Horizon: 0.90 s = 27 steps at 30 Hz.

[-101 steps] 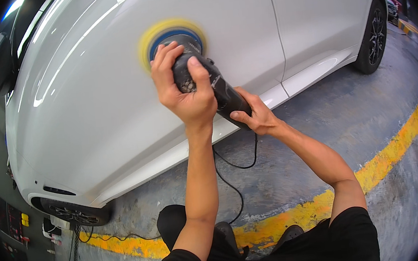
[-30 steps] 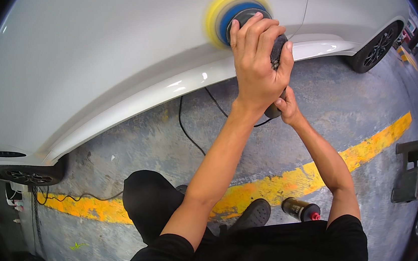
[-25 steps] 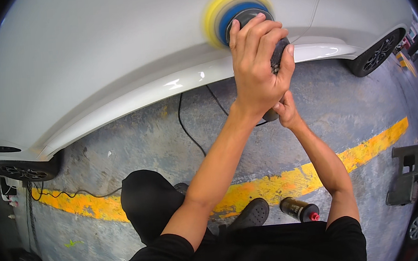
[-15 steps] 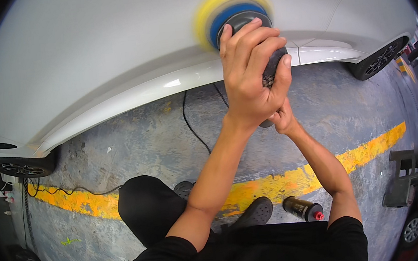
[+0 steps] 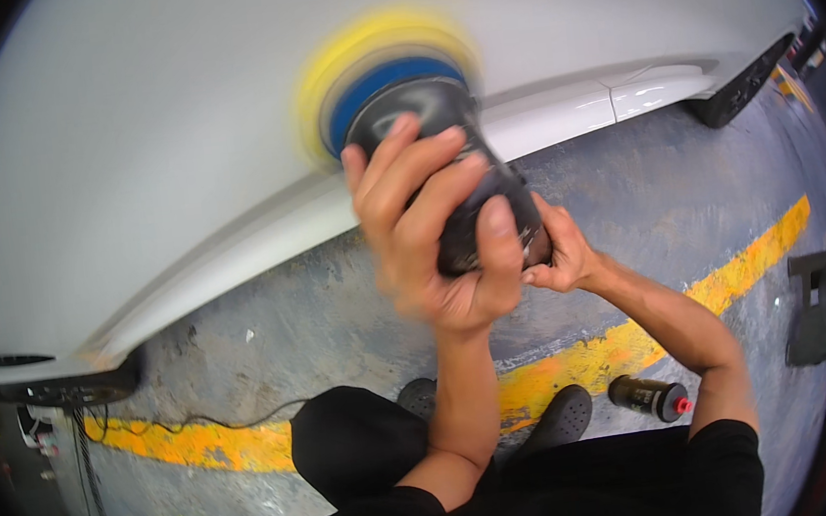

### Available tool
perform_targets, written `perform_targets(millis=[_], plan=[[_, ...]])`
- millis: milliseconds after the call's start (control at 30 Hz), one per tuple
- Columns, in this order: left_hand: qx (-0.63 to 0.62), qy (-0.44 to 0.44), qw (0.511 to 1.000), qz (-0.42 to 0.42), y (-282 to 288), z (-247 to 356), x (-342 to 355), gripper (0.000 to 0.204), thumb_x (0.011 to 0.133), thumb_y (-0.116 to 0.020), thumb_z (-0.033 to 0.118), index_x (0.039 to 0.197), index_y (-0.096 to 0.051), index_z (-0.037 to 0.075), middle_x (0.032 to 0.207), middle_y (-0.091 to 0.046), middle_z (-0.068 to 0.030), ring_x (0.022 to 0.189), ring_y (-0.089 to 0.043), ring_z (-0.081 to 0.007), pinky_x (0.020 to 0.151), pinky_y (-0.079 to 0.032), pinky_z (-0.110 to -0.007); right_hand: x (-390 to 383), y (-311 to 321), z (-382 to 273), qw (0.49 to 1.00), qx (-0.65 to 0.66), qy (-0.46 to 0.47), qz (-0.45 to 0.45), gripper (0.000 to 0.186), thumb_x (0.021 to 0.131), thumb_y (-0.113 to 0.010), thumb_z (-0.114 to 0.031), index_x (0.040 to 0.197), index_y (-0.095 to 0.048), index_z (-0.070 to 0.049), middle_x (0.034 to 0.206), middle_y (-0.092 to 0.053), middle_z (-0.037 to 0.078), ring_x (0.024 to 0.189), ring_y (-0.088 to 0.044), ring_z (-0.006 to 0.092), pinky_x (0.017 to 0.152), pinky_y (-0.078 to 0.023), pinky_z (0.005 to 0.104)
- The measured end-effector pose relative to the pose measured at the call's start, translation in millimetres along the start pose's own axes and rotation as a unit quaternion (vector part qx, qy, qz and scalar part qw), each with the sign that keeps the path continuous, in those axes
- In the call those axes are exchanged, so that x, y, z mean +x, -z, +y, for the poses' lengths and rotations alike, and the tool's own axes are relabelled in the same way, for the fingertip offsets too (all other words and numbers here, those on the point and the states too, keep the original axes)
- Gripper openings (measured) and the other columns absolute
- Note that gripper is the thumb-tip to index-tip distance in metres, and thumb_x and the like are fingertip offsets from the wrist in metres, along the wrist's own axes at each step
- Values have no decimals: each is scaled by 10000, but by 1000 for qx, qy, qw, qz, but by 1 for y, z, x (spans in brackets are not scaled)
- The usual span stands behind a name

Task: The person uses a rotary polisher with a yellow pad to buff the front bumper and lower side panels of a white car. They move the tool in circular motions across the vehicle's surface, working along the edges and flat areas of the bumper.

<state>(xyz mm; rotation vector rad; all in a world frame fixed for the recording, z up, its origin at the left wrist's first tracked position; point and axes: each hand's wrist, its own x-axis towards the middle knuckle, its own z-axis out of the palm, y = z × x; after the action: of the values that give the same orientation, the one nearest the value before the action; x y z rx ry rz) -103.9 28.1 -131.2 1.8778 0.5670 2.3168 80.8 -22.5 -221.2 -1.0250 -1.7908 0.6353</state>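
Note:
A black polisher (image 5: 415,106) with a blue backing plate (image 5: 394,77) presses its yellow pad (image 5: 380,34) against the lower side of a white car (image 5: 172,132). The pad is blurred as if spinning. My left hand (image 5: 417,243) wraps over the polisher's body from the left, fingers curled across its top. Farther back, my right hand (image 5: 563,248) grips the rear end of the tool, its thumb underneath. Some of the right fingers are hidden behind the polisher.
A dark bottle with a red cap (image 5: 648,397) lies on the floor by my right arm. A cord (image 5: 200,418) trails at left, over a yellow floor stripe (image 5: 252,447). The car's wheels (image 5: 67,386) stand at both sides; a grey stand (image 5: 817,319) is at right.
The polisher and both hands have shifted left along the car's side and nearer to me, with the pad still blurred. The floor and bottle sit farther right in the view.

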Motion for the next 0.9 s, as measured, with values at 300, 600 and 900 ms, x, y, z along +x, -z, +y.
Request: perform_targets(millis=[300,600,900], plan=[[25,62,989,129,40,-5,2,295,957,-601,302,1109,-634,51,1178,-664,-154,1253,-622,-424,1221,-311,-646,37,-1,-48,986,-124,7,-109,871,797,-853,-565,1435,-539,-62,1150,-753,179,979,-763,404,802,-616,484],[29,40,992,120,31,-8,-12,376,990,-531,267,1219,-605,-22,1311,-638,-214,1347,-564,-423,1176,-415,-569,23,5,-38,991,-121,21,-43,847,766,-873,-583,1384,-602,-70,1166,-761,147,992,-764,378,808,-623,472],[14,43,997,62,-55,9,-38,271,975,-634,327,1110,-652,92,1194,-679,-127,1274,-617,-373,1245,-280,-615,-25,38,24,995,-23,-1,101,850,720,-892,-607,1286,-678,-10,1186,-755,190,1035,-764,383,911,-609,453]])
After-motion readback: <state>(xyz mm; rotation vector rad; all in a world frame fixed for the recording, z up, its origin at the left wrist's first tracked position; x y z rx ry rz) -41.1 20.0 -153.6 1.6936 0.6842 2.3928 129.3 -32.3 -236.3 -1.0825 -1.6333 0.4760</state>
